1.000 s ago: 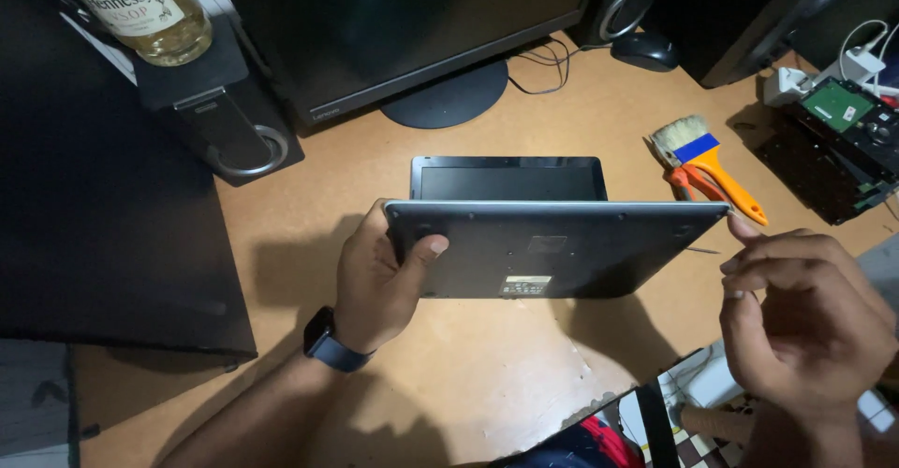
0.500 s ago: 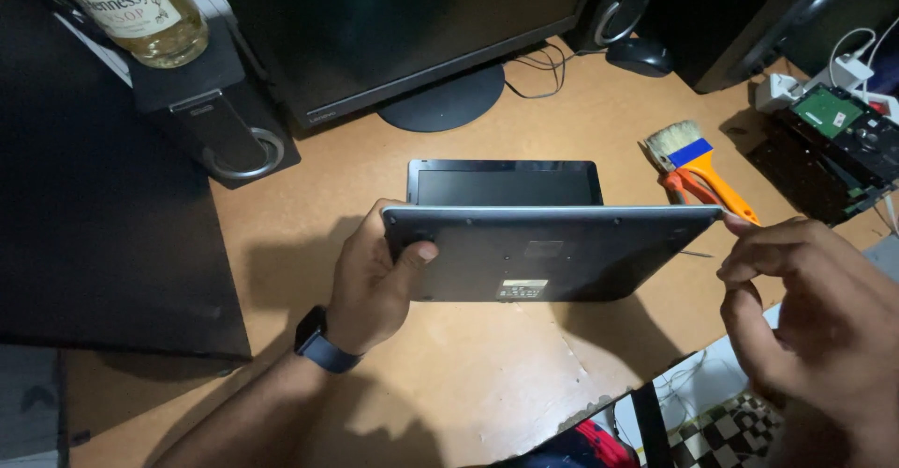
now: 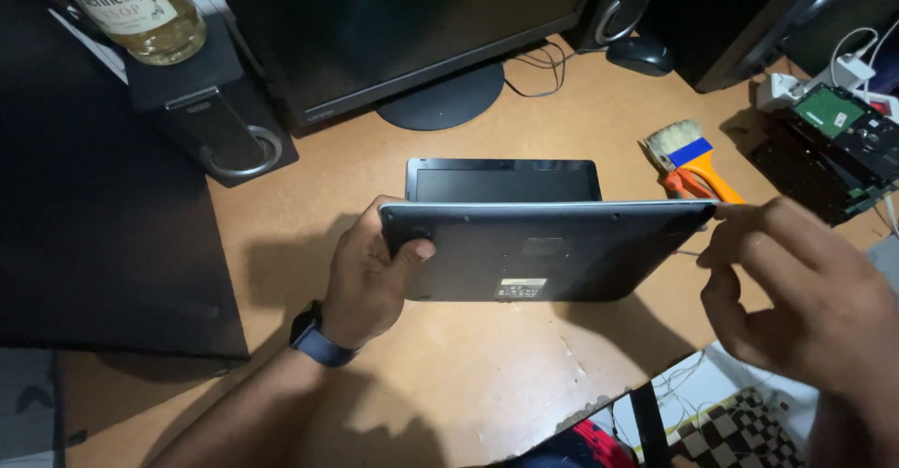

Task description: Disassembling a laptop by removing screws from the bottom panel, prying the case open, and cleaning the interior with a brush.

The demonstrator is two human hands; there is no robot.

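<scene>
Seemingly the main risk in the head view is a slip: the laptop [image 3: 543, 243] stands tilted with its underside up, pinched at its left edge only by the left hand [image 3: 370, 276], thumb on the base, so it could tip back onto the desk [image 3: 487, 374] or toward the paintbrush [image 3: 688, 154]. The right hand [image 3: 805, 295] holds nothing, fingers loosely curled, fingertips at the laptop's right corner

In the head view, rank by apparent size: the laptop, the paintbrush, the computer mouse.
1. laptop, held by the left hand, nearest the camera
2. paintbrush
3. computer mouse, farthest, so it looks smaller
</scene>
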